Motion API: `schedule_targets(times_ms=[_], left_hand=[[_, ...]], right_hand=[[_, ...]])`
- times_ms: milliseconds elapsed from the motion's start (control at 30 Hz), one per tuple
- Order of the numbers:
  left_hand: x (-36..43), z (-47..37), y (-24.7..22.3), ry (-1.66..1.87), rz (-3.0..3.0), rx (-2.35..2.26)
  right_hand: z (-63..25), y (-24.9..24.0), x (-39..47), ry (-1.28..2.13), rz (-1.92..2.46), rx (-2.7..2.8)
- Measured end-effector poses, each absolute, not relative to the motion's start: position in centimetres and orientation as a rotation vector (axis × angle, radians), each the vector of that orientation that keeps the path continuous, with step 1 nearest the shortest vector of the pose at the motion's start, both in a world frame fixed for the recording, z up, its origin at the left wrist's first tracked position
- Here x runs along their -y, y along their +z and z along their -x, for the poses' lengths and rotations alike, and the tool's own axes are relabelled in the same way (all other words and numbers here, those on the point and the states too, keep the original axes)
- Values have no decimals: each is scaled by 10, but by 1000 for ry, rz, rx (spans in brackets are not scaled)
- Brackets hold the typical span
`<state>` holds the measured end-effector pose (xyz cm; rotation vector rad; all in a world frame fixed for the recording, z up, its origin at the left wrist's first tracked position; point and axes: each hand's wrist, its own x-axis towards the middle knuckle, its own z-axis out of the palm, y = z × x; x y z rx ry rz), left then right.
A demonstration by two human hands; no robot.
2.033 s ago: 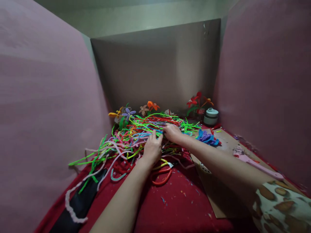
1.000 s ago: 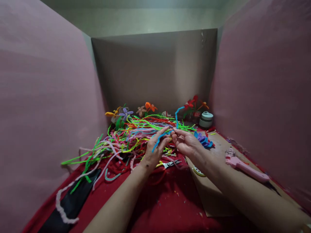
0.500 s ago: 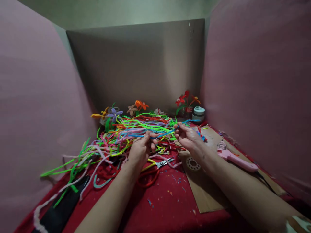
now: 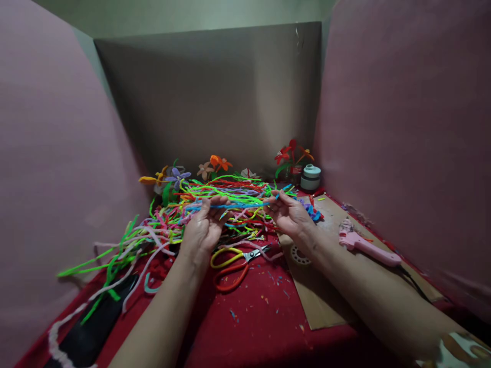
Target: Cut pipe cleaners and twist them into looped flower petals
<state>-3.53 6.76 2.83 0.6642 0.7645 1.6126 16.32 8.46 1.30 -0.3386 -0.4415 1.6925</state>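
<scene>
A blue pipe cleaner (image 4: pixel 247 205) stretches level between my hands, in front of a heap of many-coloured pipe cleaners (image 4: pixel 226 191). My left hand (image 4: pixel 204 225) has its thumb against the fingers, with the blue strand running across them. The fingertips of my right hand (image 4: pixel 287 210) pinch the other end, and a short blue tip sticks up past them. Below my hands, scissors (image 4: pixel 233 266) with one yellow and one red handle lie on the red cloth (image 4: pixel 268 332).
A pink glue gun (image 4: pixel 368 248) and a white ring with holes (image 4: pixel 299 254) lie on a cardboard sheet (image 4: pixel 326 306) at right. Pipe-cleaner flowers (image 4: pixel 178 178) and a pale lidded jar (image 4: pixel 310 178) stand at the back. A black flat object (image 4: pixel 95 327) lies at left.
My left hand has slid left and up along the blue pipe cleaner, away from my right hand. More of the scissors shows. The view has shifted slightly.
</scene>
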Motion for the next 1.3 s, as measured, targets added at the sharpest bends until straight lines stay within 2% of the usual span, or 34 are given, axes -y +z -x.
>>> schedule_targets(times_ms=[233,500,633,767,900,1000,1300], left_hand=[[-67,35,32,1660,-486,-657],[-53,33,36,1657,-953,-739],[-53,37,38,1678,-998,-773],[-54,46,38,1674,-1068,-815],[-44,39,39,1354,-1266,-853],[-34,24,36,1066,-1411,-833],[-29,18,37,1215,-1335,-796]], right_hand=[[-164,23,-75,1756,270,461],[-174,34,-72,1778,275,429],[-187,54,-52,1749,145,577],[-194,70,-35,1635,309,825],[-177,62,-32,1829,541,1227],[-159,47,-32,1757,721,1335],[-147,33,-27,1800,729,1304]])
